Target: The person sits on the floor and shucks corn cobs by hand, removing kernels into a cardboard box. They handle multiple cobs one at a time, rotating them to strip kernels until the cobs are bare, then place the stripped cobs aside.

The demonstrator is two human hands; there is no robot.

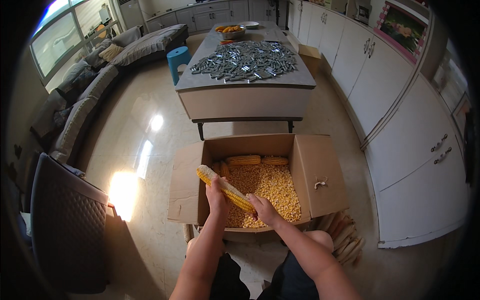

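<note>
An ear of corn (231, 191) slants between my two hands above an open cardboard box (314, 172). Pale bare cob shows along its upper side, while yellow kernels still line the lower side. My left hand (216, 196) wraps round its middle. At the lower right end, my right hand (265, 209) is closed on it, with the fingertips partly hidden. Loose corn kernels (272, 187) cover the bottom of the box. Several whole ears of corn (243, 160) lie along the box's far and left walls.
Several stripped cobs (345, 237) lie on the floor right of the box. Beyond it stands a long table (200, 82) bearing many small silvery cylinders (245, 60) and a bowl (231, 34). A blue stool (177, 62), a dark chair (67, 220) and white cabinets (400, 165) stand around.
</note>
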